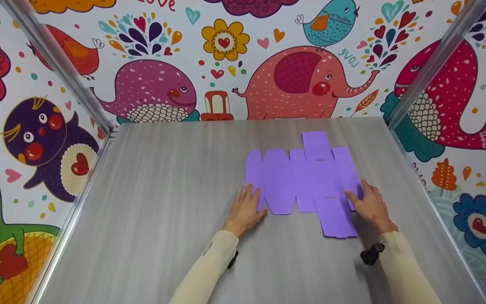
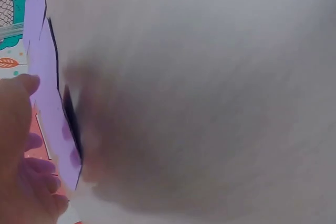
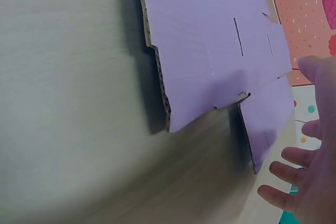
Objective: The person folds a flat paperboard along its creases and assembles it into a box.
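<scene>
A flat, unfolded purple cardboard box (image 1: 319, 179) lies right of the middle of the table, its flaps and slits spread out. My left hand (image 1: 244, 212) rests at its left end, fingers laid over the outer flap. At the opposite end my right hand (image 1: 373, 208) has its thumb over the right flap and its other fingers along the outer edge. In the right wrist view, the hand (image 3: 315, 150) has its fingers spread beside the cardboard (image 3: 199, 40), whose corrugated edge shows. The left wrist view shows the thumb near the cardboard's (image 2: 47, 72) edge, with shadow underneath.
A grey wood-grain table (image 1: 163, 190) lies under everything. Behind it stands a wall printed with cartoon animals (image 1: 293, 84), and similar panels flank both sides. Metal posts (image 1: 61, 63) rise at the back corners. A black strap device (image 1: 372, 254) sits at the right wrist.
</scene>
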`<state>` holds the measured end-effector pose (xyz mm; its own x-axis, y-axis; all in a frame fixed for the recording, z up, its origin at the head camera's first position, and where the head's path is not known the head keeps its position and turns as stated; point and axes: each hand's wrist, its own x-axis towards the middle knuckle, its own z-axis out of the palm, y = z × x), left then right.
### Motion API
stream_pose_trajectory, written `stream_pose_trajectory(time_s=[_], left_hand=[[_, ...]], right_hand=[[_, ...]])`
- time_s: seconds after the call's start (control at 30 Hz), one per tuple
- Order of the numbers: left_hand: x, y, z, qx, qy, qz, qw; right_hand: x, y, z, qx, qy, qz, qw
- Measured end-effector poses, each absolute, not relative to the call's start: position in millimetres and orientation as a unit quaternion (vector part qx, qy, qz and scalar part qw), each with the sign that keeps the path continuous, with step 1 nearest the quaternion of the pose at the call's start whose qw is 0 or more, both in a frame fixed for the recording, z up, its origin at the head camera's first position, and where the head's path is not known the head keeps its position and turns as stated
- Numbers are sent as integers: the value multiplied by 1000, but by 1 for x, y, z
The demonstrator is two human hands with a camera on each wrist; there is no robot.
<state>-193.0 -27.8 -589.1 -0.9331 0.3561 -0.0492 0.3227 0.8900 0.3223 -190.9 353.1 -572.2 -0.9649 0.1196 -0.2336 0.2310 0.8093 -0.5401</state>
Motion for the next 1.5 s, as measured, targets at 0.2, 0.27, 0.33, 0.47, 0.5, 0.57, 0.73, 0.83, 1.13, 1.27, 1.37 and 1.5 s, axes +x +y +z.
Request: stream_pose_trajectory(time_s=[0.2, 0.27, 0.33, 0.47, 0.5, 0.57, 0.73, 0.83, 1.13, 1.27, 1.37, 1.5], left_hand=[[-199, -28, -591, 174, 968, 171, 51], [-200, -28, -592, 178, 965, 183, 54], [-200, -28, -593, 182, 962, 197, 56], [-200, -27, -594, 180, 957, 220, 57], [-199, -27, -594, 177, 957, 222, 60], [-199, -27, -595, 174, 957, 223, 63], [-197, -26, -596, 174, 958, 220, 61], [-196, -26, -598, 177, 957, 222, 53], [-195, -24, -598, 182, 959, 213, 35], [-194, -24, -598, 179, 959, 215, 38], [-195, -23, -598, 184, 960, 207, 28], [-195, -22, -599, 196, 964, 179, 5]], right_hand=[[-194, 351, -576, 104, 940, -310, 97], [-195, 350, -577, 107, 938, -317, 91], [-197, 350, -578, 111, 935, -327, 80], [-200, 352, -580, 113, 928, -351, 54], [-200, 352, -581, 115, 926, -357, 50], [-201, 352, -582, 122, 921, -367, 45], [-201, 355, -585, 153, 906, -391, 42], [-200, 356, -587, 163, 904, -393, 38], [-201, 359, -587, 174, 906, -381, 50], [-202, 359, -586, 181, 903, -387, 58], [-202, 357, -585, 186, 901, -390, 51], [-203, 355, -583, 183, 902, -390, 34]])
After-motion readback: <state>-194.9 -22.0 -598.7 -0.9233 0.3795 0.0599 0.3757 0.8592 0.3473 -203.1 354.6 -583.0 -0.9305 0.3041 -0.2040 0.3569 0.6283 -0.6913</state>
